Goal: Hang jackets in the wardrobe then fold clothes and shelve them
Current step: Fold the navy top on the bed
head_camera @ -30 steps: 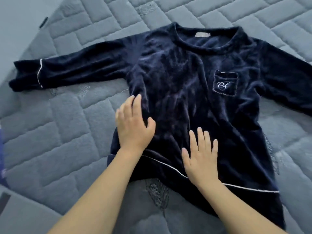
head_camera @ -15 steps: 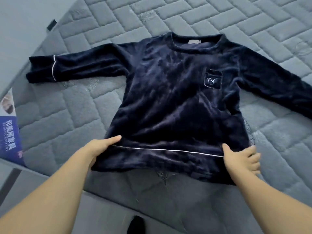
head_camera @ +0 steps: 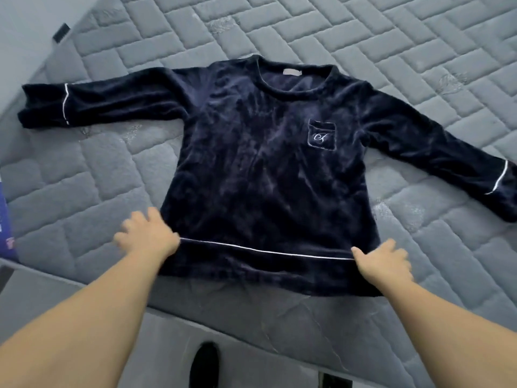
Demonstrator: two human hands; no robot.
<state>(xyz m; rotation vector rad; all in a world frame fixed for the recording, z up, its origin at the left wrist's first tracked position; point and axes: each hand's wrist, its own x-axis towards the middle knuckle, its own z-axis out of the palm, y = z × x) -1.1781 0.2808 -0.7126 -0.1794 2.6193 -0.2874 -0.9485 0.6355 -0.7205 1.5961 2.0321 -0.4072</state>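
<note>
A navy velvet long-sleeved top point(head_camera: 260, 175) lies face up on the grey quilted mattress point(head_camera: 363, 40), sleeves spread to both sides, with a small chest pocket and white piping along the hem. My left hand point(head_camera: 145, 233) is at the left end of the hem, blurred, its fingers loosely spread over the mattress just beside the fabric. My right hand point(head_camera: 383, 261) is at the right end of the hem. Its thumb lies on the piping and its fingers curl round the side edge.
The mattress's near edge point(head_camera: 251, 317) runs below the hem, with floor and a dark shoe point(head_camera: 204, 365) beneath it. A blue printed label point(head_camera: 5, 225) sits at the mattress's left edge.
My hands left the middle of the top, where they lay flat, and moved apart to the two ends of the hem. The hem now lies straighter and the view has pulled back.
</note>
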